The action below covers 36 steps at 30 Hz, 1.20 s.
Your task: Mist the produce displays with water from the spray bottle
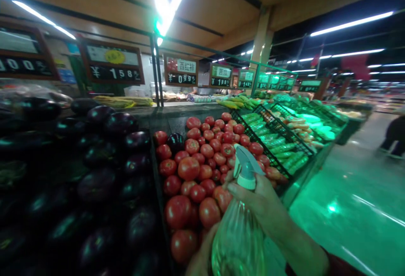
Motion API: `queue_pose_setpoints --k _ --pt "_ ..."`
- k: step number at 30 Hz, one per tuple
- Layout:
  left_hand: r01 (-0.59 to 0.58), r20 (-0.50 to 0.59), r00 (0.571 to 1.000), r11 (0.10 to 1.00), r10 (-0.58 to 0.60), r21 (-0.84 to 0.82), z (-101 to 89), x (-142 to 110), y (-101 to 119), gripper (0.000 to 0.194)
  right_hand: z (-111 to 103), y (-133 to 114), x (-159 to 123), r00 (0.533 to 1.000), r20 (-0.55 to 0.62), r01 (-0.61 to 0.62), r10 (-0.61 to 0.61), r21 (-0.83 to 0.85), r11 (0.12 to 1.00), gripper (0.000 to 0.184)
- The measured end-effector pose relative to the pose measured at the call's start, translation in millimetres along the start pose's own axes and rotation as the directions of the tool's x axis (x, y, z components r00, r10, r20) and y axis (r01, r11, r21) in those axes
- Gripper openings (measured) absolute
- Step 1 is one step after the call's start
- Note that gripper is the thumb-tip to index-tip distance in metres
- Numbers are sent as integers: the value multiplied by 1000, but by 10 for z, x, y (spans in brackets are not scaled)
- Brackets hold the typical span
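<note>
A clear ribbed spray bottle [238, 240] with a pale green-grey trigger head stands nearly upright in front of me, over the near edge of the tomatoes. Round its neck, just under the trigger head, my right hand [257, 196] is closed. My left hand [202, 253] presses against the lower left side of the bottle, its fingers partly hidden behind it and cut off by the bottom edge. Behind the bottle lies a heap of red tomatoes [189, 169], with one dark eggplant [176, 142] among them.
Dark eggplants [96, 185] fill the left side. To the right, a black crate [274, 134] holds wrapped green vegetables, with more produce beyond. Price signs [181, 71] hang above. At far right is a shiny floor [354, 200] with a person's dark legs [394, 136].
</note>
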<state>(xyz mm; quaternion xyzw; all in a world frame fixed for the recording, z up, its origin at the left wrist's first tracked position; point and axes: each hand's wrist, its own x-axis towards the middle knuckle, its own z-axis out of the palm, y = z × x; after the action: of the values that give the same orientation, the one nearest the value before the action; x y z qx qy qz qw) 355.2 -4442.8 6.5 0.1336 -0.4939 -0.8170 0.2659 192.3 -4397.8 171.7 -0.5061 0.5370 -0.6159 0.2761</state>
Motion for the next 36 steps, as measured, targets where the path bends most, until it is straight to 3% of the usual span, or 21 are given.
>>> queue_pose_setpoints --k 2,4,6,10,13,18,24,28,36 --pt "9 -27 1000 992 -13 -123 246 239 -113 83 -214 -14 28 999 15 32 -32 6 999 31" --pt "123 -35 990 953 -138 -276 541 497 -190 69 -466 -33 56 998 16 57 -57 -10 998 30" --pt "100 -59 991 952 -122 -290 869 707 -184 73 -745 -41 81 998 -2 66 -66 -24 998 30" --pt "107 -54 992 986 -115 -125 1461 867 27 81 -1289 4 109 995 -53 77 -80 -43 996 34" --pt "4 -32 999 1000 -4 9 1700 865 98 69 -1601 57 106 992 -86 89 -96 -82 993 32" --pt "-187 131 975 982 182 32 1814 944 -105 102 -1915 111 68 993 -83 75 -80 -54 996 25" --pt "-213 171 962 977 211 -8 1948 1028 -150 96 -2075 180 69 983 -143 117 -115 2 993 27" --pt "-187 145 970 981 193 -58 1925 1029 -167 97 -2072 206 84 989 -98 107 -110 -33 994 29" --pt "-263 202 943 964 266 -40 1838 924 -28 95 -1864 140 191 987 -62 144 -146 -38 989 31"
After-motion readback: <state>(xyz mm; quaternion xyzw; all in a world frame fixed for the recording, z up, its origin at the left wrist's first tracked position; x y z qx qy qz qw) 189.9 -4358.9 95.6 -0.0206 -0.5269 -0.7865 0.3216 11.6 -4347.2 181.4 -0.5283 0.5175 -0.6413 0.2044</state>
